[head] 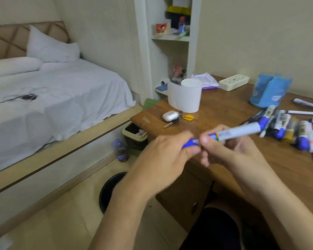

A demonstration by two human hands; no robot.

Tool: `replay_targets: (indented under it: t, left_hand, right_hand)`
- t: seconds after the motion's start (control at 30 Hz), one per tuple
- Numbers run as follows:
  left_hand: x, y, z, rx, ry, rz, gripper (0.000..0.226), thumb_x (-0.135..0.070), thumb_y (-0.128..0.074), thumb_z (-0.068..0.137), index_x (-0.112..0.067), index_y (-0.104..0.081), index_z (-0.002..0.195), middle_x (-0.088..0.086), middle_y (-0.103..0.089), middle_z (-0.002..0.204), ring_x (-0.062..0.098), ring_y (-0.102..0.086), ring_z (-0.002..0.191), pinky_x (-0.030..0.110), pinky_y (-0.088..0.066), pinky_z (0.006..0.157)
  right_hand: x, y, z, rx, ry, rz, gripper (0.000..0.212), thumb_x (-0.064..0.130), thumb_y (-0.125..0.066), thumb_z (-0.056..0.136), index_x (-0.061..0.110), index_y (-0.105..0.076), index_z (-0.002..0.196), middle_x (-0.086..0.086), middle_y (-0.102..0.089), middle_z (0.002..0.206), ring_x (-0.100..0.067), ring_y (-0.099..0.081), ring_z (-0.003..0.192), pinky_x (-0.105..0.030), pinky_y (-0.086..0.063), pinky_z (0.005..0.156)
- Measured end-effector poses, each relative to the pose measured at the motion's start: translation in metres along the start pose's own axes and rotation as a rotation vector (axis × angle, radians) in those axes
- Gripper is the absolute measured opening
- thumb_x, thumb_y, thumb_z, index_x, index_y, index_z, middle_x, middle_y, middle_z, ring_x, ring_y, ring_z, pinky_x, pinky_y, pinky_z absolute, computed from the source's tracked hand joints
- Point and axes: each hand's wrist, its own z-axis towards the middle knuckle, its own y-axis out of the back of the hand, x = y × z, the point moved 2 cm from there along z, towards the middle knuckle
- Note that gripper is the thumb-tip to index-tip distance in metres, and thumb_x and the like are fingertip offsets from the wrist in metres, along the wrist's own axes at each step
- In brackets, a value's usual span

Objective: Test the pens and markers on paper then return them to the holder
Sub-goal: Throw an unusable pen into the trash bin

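Fingers point(192, 150) of the left hand point(163, 159) pinched the blue cap while the right hand point(229, 150) gripped the marker point(233, 132) barrel, above the desk's point(215, 109) front edge, other markers point(287, 130) piled at its right edge

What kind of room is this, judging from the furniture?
Most likely a small bedroom with a study corner: a bed with white sheets and pillows, a brown wooden desk right beside it, and a white built-in wall shelf holding small items.
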Motion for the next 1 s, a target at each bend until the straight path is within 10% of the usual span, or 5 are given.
replay_targets:
  t: [0.27, 0.57, 1.0]
  left_hand:
    - [0.127, 0.065, 0.034, 0.338, 0.317, -0.069, 0.012, -0.027, -0.057, 0.099, -0.017, -0.062, 0.097, -0.003, -0.061, 0.059, 0.018, -0.053, 0.053, 0.032, -0.045, 0.058]
    - [0.298, 0.017, -0.1, 0.26, 0.827, 0.021, 0.012, -0.015, -0.052, 0.099, -0.023, -0.057, 0.092, 0.006, -0.072, 0.08, 0.011, -0.058, 0.054, 0.027, -0.049, 0.058]
    - [0.366, -0.05, -0.114, 0.239, 0.956, 0.296, 0.043, -0.045, -0.045, 0.1, -0.023, -0.048, 0.136, 0.004, -0.061, 0.125, 0.023, -0.059, 0.111, 0.037, -0.051, 0.086]
  right_hand:
    - [-0.061, -0.056, 0.08, 0.127, -0.187, -0.194, 0.01, 0.023, -0.068, 0.094, 0.013, -0.069, 0.092, -0.004, -0.069, 0.074, -0.011, -0.064, 0.058, -0.021, -0.054, 0.057]
    - [-0.086, -0.05, 0.09, 0.061, -0.008, -0.649, 0.015, 0.02, -0.06, 0.099, 0.025, -0.072, 0.091, 0.003, -0.074, 0.08, -0.009, -0.071, 0.068, -0.025, -0.054, 0.064]
    - [-0.093, -0.064, 0.109, 0.065, 0.05, -0.823, 0.014, 0.027, -0.061, 0.099, 0.032, -0.071, 0.09, 0.013, -0.073, 0.075, 0.003, -0.064, 0.08, -0.017, -0.042, 0.067]
